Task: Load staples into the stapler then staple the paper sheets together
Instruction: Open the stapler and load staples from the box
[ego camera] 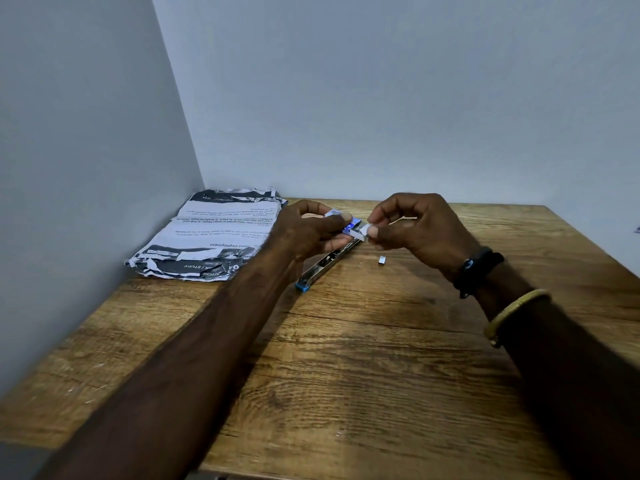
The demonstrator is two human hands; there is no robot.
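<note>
Staple box (346, 225) pinched in curled left hand (308, 230), just above opened stapler (323, 263) lying flat on wooden table (346, 358). Right hand (415, 226) pinching the box's white end. Loose staple strip (382, 260) near the stapler. Crumpled paper sheets (211, 237) left, against the wall.

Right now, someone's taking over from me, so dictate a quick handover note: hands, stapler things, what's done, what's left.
Left hand grips the staple box.
Right hand pinches the box's white end.
Stapler lies opened flat on the table under both hands. A short staple strip lies loose to its right.
Paper sheets sit crumpled in the left corner.
Done: stapler opened.
Left: load staples, close it, staple the sheets.
</note>
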